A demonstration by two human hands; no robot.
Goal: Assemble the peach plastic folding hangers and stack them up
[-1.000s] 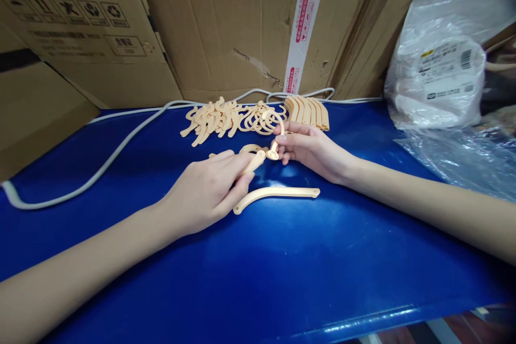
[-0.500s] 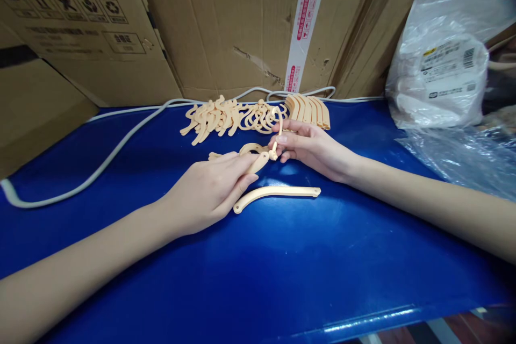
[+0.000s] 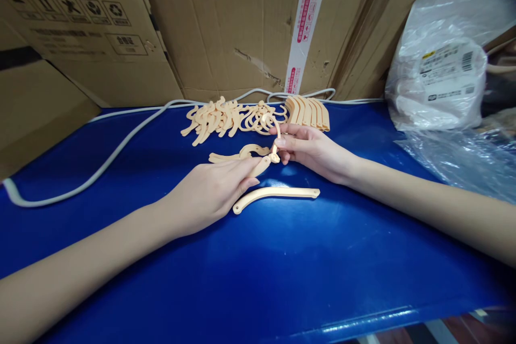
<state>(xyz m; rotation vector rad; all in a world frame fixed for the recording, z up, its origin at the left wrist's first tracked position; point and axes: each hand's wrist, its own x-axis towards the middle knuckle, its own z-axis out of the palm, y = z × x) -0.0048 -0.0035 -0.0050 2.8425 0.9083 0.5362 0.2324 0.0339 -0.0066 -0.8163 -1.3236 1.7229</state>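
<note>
1. Blue tabletop, filling the lower half.
2. Large carton, 12 o'clock; its tape's red print is too small to read.
3. Printed carton, 10 o'clock: handling symbols and "合格证" in a frame.
4. Plastic bag, 2 o'clock; its label has a barcode, the words illegible.
5. Left hand, 8 o'clock: fingers closed round a pale bar, probably to steady its holed end.
6. Right hand, 3 o'clock: thumb and fingertips pinch a hooked piece by its stem, seemingly to aim its base at that end; contact is unclear.
7. Wavy pieces, 11 o'clock, rings, 12, and stacked bars, 1, apparently sorted by shape.
8. Loose bar, 5 o'clock, near the left fingers.
9. Pale bar and hooked piece, meeting near the centre.
</note>
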